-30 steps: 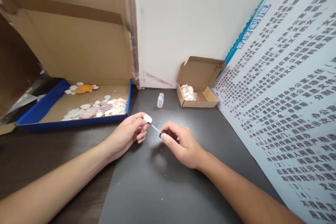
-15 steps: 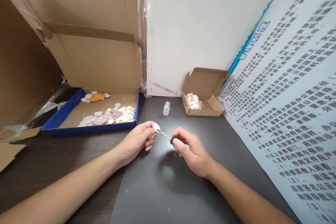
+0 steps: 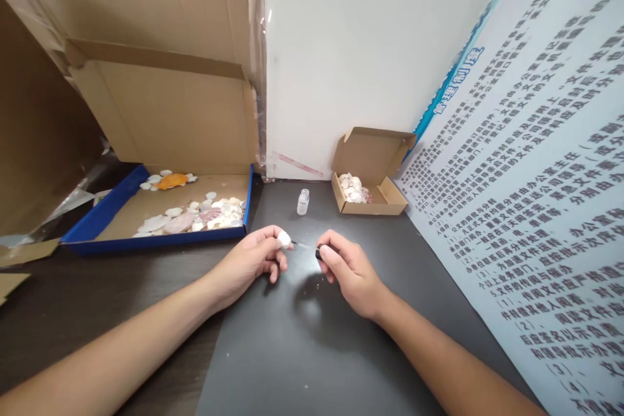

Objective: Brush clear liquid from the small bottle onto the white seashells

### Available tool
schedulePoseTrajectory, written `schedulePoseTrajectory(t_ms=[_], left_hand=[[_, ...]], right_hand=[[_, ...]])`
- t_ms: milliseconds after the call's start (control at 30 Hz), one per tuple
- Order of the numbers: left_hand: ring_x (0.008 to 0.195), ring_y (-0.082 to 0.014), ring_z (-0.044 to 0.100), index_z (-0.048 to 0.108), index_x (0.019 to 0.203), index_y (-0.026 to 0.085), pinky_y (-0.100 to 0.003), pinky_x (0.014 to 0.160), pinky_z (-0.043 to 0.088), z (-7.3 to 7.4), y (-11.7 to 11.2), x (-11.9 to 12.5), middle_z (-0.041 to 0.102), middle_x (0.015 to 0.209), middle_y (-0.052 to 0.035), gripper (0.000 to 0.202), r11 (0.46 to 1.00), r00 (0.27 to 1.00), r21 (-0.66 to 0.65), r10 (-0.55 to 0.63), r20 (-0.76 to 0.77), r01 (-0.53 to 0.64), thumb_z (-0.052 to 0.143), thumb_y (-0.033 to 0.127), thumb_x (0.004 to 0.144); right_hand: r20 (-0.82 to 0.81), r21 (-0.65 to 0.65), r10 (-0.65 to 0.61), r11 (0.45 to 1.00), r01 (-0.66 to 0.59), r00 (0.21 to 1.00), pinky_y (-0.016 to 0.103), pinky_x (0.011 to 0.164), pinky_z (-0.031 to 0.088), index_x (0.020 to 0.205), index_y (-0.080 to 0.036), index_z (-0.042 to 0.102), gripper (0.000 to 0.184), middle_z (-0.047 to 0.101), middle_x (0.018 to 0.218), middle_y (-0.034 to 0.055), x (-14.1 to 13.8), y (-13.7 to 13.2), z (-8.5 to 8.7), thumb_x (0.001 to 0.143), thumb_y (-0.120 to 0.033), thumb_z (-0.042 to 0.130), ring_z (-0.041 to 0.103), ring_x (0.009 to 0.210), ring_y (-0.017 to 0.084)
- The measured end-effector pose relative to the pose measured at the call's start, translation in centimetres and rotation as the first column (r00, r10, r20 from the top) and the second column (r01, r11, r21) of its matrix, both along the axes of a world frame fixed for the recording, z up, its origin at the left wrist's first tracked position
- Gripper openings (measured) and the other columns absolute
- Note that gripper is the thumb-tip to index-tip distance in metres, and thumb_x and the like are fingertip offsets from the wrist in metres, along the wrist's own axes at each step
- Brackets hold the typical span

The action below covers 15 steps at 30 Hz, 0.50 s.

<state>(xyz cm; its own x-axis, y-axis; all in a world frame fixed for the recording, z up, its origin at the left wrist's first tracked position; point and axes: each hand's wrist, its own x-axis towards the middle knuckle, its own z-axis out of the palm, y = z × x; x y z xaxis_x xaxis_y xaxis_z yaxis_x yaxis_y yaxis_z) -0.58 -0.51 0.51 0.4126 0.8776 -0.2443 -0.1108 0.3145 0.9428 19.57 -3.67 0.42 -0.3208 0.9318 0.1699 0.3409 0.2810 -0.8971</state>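
My left hand (image 3: 253, 260) is closed, pinching a small white shell (image 3: 283, 238) between thumb and fingertips above the dark table (image 3: 302, 351). My right hand (image 3: 346, 270) is closed on the black cap (image 3: 319, 251) of a thin brush whose clear stem reaches left to the shell. A small clear bottle (image 3: 303, 202) stands open a short way behind the two hands.
A blue-edged cardboard tray (image 3: 97, 224) with several shells lies at the left, its lid standing up behind. A small open cardboard box (image 3: 390, 198) of shells sits at the back right. A printed poster (image 3: 536, 208) leans along the right side. A white wall panel (image 3: 341, 65) stands behind.
The view shifted a little. Both hands stayed close together, the shell turned slightly in my left fingers, and the brush tip remains at the shell.
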Motion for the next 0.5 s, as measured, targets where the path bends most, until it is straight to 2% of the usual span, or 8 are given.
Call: schedulePoseTrajectory(t_ms=[67, 167, 267, 367, 500], left_hand=[[0.055, -0.0101, 0.049, 0.052, 0.082, 0.017, -0.018, 0.047, 0.04, 0.02, -0.1, 0.01, 0.055, 0.062, 0.0008, 0.018, 1.0, 1.0, 0.004, -0.008, -0.008, 0.008, 0.062, 0.031, 0.077], [0.052, -0.0085, 0.042, 0.052, 0.082, 0.018, -0.016, 0.045, 0.036, 0.0, -0.18, -0.02, 0.048, 0.057, 0.0039, 0.015, 1.0, 1.0, 0.023, -0.015, -0.021, 0.016, 0.06, 0.03, 0.079], [0.05, -0.0079, 0.038, 0.05, 0.082, 0.019, -0.016, 0.045, 0.034, -0.01, -0.19, -0.03, 0.043, 0.056, 0.0057, 0.015, 0.999, 1.0, 0.033, -0.016, -0.011, 0.016, 0.059, 0.03, 0.08], [0.05, -0.0073, 0.037, 0.048, 0.083, 0.019, -0.017, 0.045, 0.035, 0.04, -0.2, 0.01, 0.046, 0.063, 0.005, 0.016, 0.999, 1.0, 0.027, -0.02, 0.011, 0.019, 0.06, 0.031, 0.08], [0.05, -0.0061, 0.039, 0.048, 0.083, 0.019, -0.018, 0.045, 0.035, 0.23, -0.25, 0.08, 0.05, 0.075, 0.0032, 0.019, 1.0, 0.999, 0.024, -0.015, 0.029, 0.014, 0.062, 0.032, 0.079]], right_hand=[[0.005, -0.012, 0.038, 0.999, -0.038, 0.999, 0.022, 0.059, 0.036, 0.086, -0.018, 0.05, 0.028, 0.05, 0.068, -0.0026, 0.03, 0.03, -0.01, 0.098, -0.04, 0.041, 0.045, 0.059, 0.009], [0.055, -0.007, -0.03, 1.0, 0.03, 0.998, 0.021, 0.058, 0.036, 0.081, -0.018, 0.049, 0.03, 0.049, 0.066, -0.0027, 0.06, 0.06, -0.04, 0.098, -0.041, 0.041, 0.045, 0.059, 0.009], [-0.024, -0.016, -0.013, 1.0, 0.013, 1.0, 0.021, 0.058, 0.037, 0.081, -0.018, 0.047, 0.031, 0.049, 0.067, -0.0028, 0.06, 0.0, -0.03, 0.099, -0.042, 0.039, 0.045, 0.057, 0.009], [-0.033, -0.031, 0.052, 0.998, -0.053, 0.998, 0.021, 0.059, 0.038, 0.087, -0.018, 0.05, 0.029, 0.052, 0.07, -0.0022, -0.03, -0.03, -0.1, 0.099, -0.041, 0.04, 0.046, 0.058, 0.009], [0.039, 0.0, -0.046, 0.999, 0.046, 0.998, 0.021, 0.058, 0.036, 0.08, -0.018, 0.048, 0.03, 0.05, 0.066, -0.0028, -0.06, 0.09, -0.25, 0.098, -0.041, 0.041, 0.045, 0.058, 0.009]])
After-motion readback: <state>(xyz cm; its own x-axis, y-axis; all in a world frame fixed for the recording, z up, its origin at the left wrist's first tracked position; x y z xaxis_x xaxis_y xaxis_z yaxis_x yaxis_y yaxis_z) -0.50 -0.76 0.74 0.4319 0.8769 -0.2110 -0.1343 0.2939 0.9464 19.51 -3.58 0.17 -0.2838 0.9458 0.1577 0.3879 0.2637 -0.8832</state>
